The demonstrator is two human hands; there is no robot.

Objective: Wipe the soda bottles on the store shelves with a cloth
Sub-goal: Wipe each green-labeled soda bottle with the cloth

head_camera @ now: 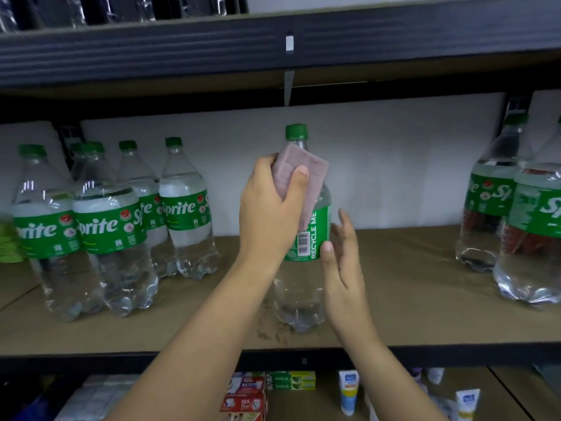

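Note:
A clear Sprite bottle (303, 287) with a green cap and green label stands upright alone in the middle of the brown shelf (394, 317). My left hand (270, 214) grips a folded pink cloth (306, 183) and presses it against the bottle's upper body, just below the neck. My right hand (343, 268) is beside the bottle's right side at label height, fingers straight and apart; I cannot tell whether it touches the bottle.
Several Sprite bottles (112, 226) stand grouped at the left, and two more Sprite bottles (528, 226) at the right edge. A black shelf beam (212, 47) runs overhead. The lower shelf holds small boxes (246, 393) and tubes (349, 393).

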